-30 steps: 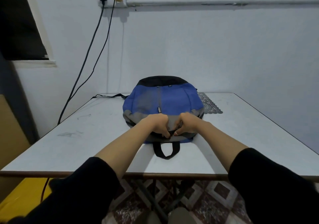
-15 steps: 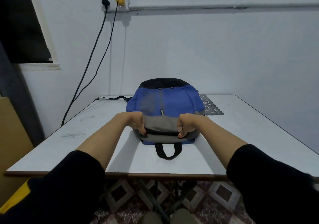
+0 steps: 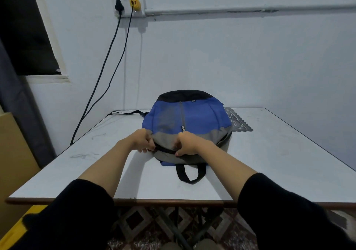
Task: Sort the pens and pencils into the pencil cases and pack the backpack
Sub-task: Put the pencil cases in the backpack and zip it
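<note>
A blue, grey and black backpack (image 3: 190, 119) lies flat on the white table (image 3: 269, 163), its black carry loop (image 3: 189, 174) toward me. My left hand (image 3: 143, 141) grips the grey fabric at the bag's near left edge, by the dark zip line. My right hand (image 3: 185, 144) pinches the grey fabric near the middle of that zip line. No pens, pencils or pencil cases show.
A patterned mat (image 3: 238, 120) lies behind the bag on the right. Two black cables (image 3: 107, 72) hang from a wall socket (image 3: 129, 4) down past the table's left edge. A black strap (image 3: 127, 112) trails from the bag to the left. Tiled floor lies below the table's front edge.
From both hands together at the middle of the zip, my left hand travelled out to the bag's left edge. My right hand shifted slightly left along the zip line. The backpack stayed put.
</note>
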